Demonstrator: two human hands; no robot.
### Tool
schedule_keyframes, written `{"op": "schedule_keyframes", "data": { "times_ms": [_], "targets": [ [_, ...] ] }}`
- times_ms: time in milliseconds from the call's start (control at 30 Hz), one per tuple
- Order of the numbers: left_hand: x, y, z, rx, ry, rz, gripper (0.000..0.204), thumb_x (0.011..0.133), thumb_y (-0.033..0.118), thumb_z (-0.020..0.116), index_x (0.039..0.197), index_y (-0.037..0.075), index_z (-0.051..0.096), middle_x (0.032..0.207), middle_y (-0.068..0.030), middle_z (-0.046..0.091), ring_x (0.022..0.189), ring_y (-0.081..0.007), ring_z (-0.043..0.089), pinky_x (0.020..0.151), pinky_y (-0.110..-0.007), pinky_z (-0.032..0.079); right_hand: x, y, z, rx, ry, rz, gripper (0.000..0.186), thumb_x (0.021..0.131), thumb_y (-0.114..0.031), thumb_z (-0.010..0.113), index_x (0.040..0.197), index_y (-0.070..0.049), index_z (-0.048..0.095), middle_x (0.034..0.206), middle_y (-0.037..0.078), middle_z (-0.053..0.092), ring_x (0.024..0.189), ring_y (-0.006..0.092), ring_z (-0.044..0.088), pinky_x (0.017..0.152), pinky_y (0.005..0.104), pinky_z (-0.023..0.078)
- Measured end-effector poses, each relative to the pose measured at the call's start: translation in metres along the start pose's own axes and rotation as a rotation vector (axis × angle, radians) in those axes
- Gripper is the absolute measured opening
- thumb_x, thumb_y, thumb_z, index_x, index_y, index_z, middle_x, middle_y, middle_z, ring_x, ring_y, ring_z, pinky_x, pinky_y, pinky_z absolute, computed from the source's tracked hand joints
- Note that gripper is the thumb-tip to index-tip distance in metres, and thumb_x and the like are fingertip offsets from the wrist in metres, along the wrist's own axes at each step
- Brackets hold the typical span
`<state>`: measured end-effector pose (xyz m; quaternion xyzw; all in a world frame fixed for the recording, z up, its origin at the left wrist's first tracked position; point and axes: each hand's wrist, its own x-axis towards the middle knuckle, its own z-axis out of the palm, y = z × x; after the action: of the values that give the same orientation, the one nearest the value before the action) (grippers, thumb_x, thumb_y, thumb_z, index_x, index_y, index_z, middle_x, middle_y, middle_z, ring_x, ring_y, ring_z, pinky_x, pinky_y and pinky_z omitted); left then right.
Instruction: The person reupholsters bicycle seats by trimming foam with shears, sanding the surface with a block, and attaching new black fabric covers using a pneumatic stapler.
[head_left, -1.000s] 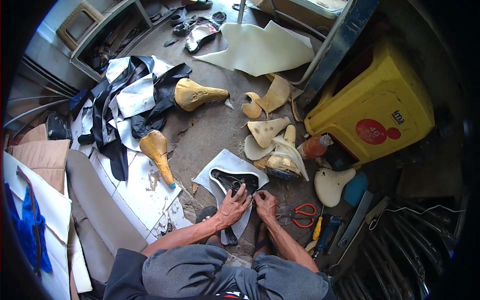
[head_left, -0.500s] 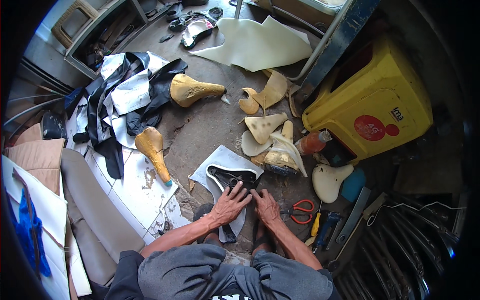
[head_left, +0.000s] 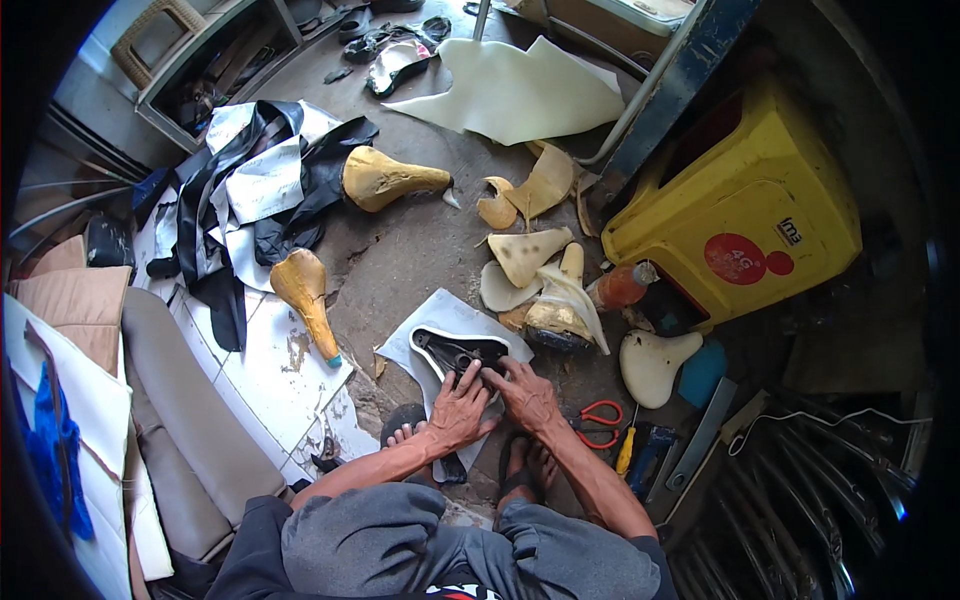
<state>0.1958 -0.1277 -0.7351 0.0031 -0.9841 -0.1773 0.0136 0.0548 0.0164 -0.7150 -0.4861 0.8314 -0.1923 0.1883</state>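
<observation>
An upturned bicycle saddle (head_left: 438,346), black underneath with a white rim, lies on a pale grey sheet (head_left: 398,338) on the floor between my feet. My left hand (head_left: 461,411) rests over its near part, fingers pressed on the black underside. From the right, my right hand (head_left: 528,397) bends its fingers in against the same saddle, close to the left fingertips. Both hands are closed on it and cover its near end. A dark strip (head_left: 453,467) shows below my left wrist. Whether anything small sits between the fingers is hidden.
Pliers (head_left: 599,421) and a yellow screwdriver (head_left: 625,452) lie right of my right hand. Worn saddle pads (head_left: 310,300) and foam scraps (head_left: 528,255) surround the sheet. Black offcuts (head_left: 215,300) lie left; a yellow plastic stool (head_left: 790,200) lies tipped at right.
My right hand has moved left and farther onto the saddle, its fingers now beside the left ones. My left hand has shifted slightly, with its thumb now sticking out.
</observation>
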Motion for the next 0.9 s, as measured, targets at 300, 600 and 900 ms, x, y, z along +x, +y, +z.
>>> {"op": "schedule_keyframes", "data": {
  "times_ms": [300, 600, 900],
  "targets": [
    [0.007, -0.032, -0.012, 0.052, -0.030, 0.199, 0.028, 0.090, 0.020, 0.062, 0.115, 0.011, 0.068, 0.142, -0.0150, 0.057, 0.153, -0.0340, 0.032, 0.114, -0.057, 0.035, -0.006, 0.033, -0.003, -0.231, 0.003, -0.256, 0.046, 0.090, -0.017, 0.060, 0.137, -0.017, 0.062, 0.154, 0.008, 0.046, 0.136, 0.0324, 0.046, 0.102, 0.0479, 0.048],
    [0.021, -0.086, -0.048, 0.270, -0.195, 0.273, 0.035, 0.089, 0.020, 0.062, 0.122, 0.020, 0.071, 0.157, -0.0063, 0.049, 0.159, -0.0281, 0.021, 0.129, -0.057, 0.012, -0.001, 0.018, 0.012, -0.108, -0.022, -0.170, 0.050, 0.085, -0.012, 0.063, 0.135, -0.018, 0.063, 0.155, 0.010, 0.046, 0.135, 0.0329, 0.048, 0.106, 0.0479, 0.045],
    [-0.017, -0.070, -0.021, 0.365, -0.040, 0.232, 0.025, 0.091, 0.029, 0.060, 0.106, 0.011, 0.069, 0.150, -0.0156, 0.052, 0.154, -0.0329, 0.031, 0.127, -0.061, 0.013, 0.010, 0.010, 0.030, -0.169, 0.069, -0.263, 0.038, 0.081, -0.014, 0.068, 0.118, -0.012, 0.073, 0.150, 0.011, 0.049, 0.130, 0.0348, 0.051, 0.103, 0.0478, 0.045]
  ]
}}
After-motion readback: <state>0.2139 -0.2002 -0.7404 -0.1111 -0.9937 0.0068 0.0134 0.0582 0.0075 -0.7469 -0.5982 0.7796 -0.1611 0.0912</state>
